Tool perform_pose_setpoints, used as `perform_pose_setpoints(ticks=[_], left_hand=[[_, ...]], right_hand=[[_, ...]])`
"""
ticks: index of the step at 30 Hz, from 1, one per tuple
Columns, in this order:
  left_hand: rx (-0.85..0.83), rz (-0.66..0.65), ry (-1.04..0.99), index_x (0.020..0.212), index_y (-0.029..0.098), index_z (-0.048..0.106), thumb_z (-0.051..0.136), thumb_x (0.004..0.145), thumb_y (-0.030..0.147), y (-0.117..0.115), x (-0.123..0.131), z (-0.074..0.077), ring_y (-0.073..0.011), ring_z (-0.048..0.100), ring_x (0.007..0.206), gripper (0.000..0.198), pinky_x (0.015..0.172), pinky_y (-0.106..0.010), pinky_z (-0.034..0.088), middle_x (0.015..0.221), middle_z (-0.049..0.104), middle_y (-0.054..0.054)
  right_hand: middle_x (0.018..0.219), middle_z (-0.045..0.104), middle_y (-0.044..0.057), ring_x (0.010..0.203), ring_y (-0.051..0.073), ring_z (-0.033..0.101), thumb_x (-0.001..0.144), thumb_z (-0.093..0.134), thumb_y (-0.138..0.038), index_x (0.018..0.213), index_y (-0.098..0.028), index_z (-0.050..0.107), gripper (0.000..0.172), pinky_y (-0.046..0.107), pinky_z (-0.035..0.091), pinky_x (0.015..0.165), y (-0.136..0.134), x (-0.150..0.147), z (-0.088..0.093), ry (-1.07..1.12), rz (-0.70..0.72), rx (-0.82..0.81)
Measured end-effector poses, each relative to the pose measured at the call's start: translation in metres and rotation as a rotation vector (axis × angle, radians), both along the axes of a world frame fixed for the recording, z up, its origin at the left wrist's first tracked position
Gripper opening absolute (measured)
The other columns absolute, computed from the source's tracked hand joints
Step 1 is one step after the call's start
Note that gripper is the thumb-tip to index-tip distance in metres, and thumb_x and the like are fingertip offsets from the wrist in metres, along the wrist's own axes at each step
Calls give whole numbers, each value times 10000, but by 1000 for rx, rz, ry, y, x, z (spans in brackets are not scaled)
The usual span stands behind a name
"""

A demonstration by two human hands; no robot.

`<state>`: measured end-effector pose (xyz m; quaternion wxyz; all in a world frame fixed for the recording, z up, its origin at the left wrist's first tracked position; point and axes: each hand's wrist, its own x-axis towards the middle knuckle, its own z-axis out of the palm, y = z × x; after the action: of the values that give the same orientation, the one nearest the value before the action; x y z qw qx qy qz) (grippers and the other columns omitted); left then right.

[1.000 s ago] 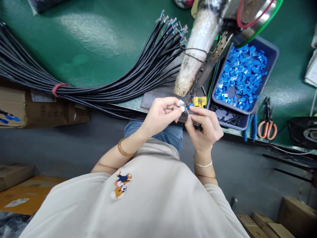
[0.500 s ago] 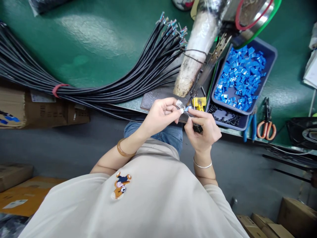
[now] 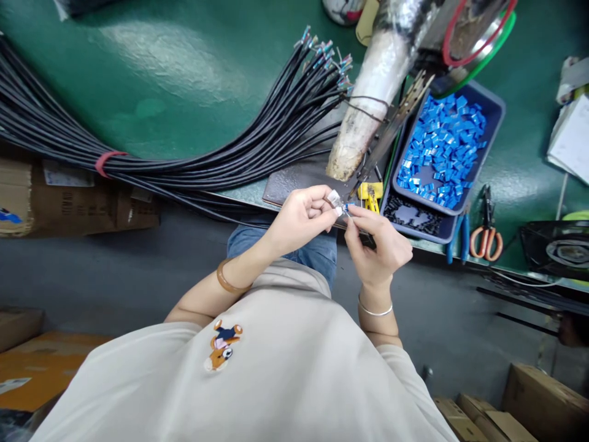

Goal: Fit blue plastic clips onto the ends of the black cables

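L hand (image 3: 301,216) has small whitish shiny piece (image 3: 334,197) in a tight pinch; R hand (image 3: 375,239) pinches tiny blue piece (image 3: 347,208) just beside it, nr glossy green bench (image 3: 175,123) edge. Fingertip-only grip: blue pc. could slip & drop; fingers partly hide both, so slip poss. unseen.

Left hand (image 3: 301,216), right hand (image 3: 381,247), small blue piece (image 3: 346,209) between them (partly hidden), black cables (image 3: 207,166).

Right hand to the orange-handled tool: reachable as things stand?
Probably yes: the orange-handled tool lies uncovered near the edge of the green bench, handles outward. The right hand would likely need to let go of the small blue piece first.
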<state>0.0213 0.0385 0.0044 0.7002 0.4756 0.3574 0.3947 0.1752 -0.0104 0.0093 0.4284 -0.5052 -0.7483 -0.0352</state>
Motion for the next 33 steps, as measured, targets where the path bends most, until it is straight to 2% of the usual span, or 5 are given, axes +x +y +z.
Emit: perform_pose_setpoints(ticks=[6,12,19,27,33], left_hand=[[30,18,0,712,141,540,603,767,124,0,2,-1,-30,475,494,85,501,-140,387,548,496,55],[74,71,0,721,141,547,618,770,152,1,6,-6,-28,405,527,87,490,-151,320,606,447,49],[109,107,52,753,157,539,606,768,160,3,9,-7,-40,322,509,69,491,-190,256,573,352,65],[113,105,65,765,162,531,576,787,151,3,9,0,-46,286,514,51,494,-207,230,575,325,66],[78,112,72,764,159,532,583,773,155,2,9,7,-45,291,515,52,495,-205,230,573,330,66]], right_hand=[[1018,761,43,926,152,735,806,667,-49,921,-213,657,201,249,601,757,3,0,-2,139,-17,-104],[999,751,26,930,147,720,824,645,-64,904,-224,640,179,292,590,819,4,-3,-2,112,-44,-104],[1018,748,22,950,170,727,813,644,-89,855,-225,595,150,318,592,841,5,-4,0,109,-55,-91],[989,749,19,954,179,732,808,652,-87,859,-225,606,154,325,599,837,7,-5,3,109,-45,-69],[1052,747,38,940,169,732,794,659,-72,849,-216,594,168,313,606,840,6,-5,7,83,-39,-66]])
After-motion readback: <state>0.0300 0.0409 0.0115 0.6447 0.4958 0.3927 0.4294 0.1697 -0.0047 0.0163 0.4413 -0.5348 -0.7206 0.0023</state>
